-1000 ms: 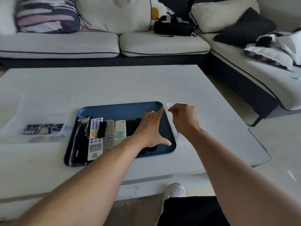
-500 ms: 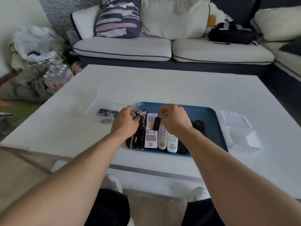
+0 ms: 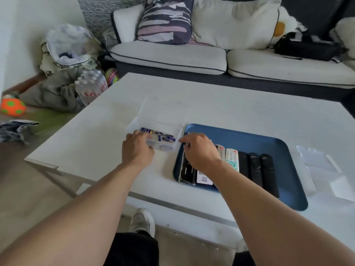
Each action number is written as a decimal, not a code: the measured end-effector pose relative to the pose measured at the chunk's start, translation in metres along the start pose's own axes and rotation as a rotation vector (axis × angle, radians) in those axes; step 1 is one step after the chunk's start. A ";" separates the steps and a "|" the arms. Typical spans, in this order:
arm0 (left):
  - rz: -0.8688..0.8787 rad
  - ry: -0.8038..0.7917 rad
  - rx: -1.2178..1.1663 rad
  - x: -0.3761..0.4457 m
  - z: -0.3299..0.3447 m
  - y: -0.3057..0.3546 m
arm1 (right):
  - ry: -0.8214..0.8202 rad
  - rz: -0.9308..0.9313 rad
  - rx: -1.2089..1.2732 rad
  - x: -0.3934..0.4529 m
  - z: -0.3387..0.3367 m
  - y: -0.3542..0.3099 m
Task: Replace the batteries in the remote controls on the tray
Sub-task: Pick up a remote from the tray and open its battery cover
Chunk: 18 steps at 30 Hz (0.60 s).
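Note:
A blue tray [image 3: 249, 136] lies on the white table with several remotes side by side: light ones [image 3: 231, 159] and black ones [image 3: 256, 169]. Left of the tray stands a clear plastic box [image 3: 169, 148] with several blue batteries [image 3: 167, 138] inside. My left hand [image 3: 137, 149] grips the box's near left corner, fingers curled over its rim. My right hand [image 3: 199, 151] hovers over the tray's left end with curled fingers, its fingertips near the box's right wall. Something small and dark shows at those fingertips; whether it is held is unclear. The leftmost remotes are partly hidden under this hand.
Clear plastic lids or packaging [image 3: 324, 166] lie on the table right of the tray. A sofa [image 3: 172, 58] with cushions and a black bag [image 3: 307, 48] runs behind the table. Bags, a bottle pack [image 3: 90, 87] and a ball [image 3: 12, 106] sit on the floor at left.
My left hand moved from the tray's left end to the battery box. My right hand shifted left toward the box. The camera view swung left.

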<state>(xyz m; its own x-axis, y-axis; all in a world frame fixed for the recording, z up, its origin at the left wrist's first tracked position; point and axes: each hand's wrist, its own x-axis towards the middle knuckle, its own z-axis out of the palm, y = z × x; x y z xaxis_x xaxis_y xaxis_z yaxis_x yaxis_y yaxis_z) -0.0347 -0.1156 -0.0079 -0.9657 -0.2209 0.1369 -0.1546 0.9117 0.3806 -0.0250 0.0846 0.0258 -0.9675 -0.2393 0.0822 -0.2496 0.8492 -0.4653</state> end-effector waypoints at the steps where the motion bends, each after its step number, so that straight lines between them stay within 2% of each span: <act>1: 0.005 -0.010 0.006 0.003 -0.004 -0.001 | -0.002 -0.010 0.004 0.003 0.004 -0.002; 6: -0.005 -0.055 -0.028 0.007 -0.018 -0.005 | 0.025 -0.003 0.023 0.025 0.013 -0.008; 10: -0.003 -0.094 -0.011 0.006 -0.027 -0.011 | -0.032 -0.002 -0.050 0.043 0.022 -0.024; 15: 0.010 -0.092 0.003 0.008 -0.027 -0.020 | -0.196 0.006 -0.315 0.054 0.038 -0.045; 18: 0.043 -0.081 0.016 0.010 -0.026 -0.027 | -0.208 -0.001 -0.431 0.058 0.040 -0.052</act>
<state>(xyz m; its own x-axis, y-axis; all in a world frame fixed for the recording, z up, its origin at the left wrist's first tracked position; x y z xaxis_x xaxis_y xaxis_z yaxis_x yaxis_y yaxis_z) -0.0344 -0.1512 0.0066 -0.9851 -0.1530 0.0779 -0.1152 0.9254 0.3610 -0.0668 0.0076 0.0192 -0.9493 -0.2919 -0.1163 -0.2874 0.9563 -0.0542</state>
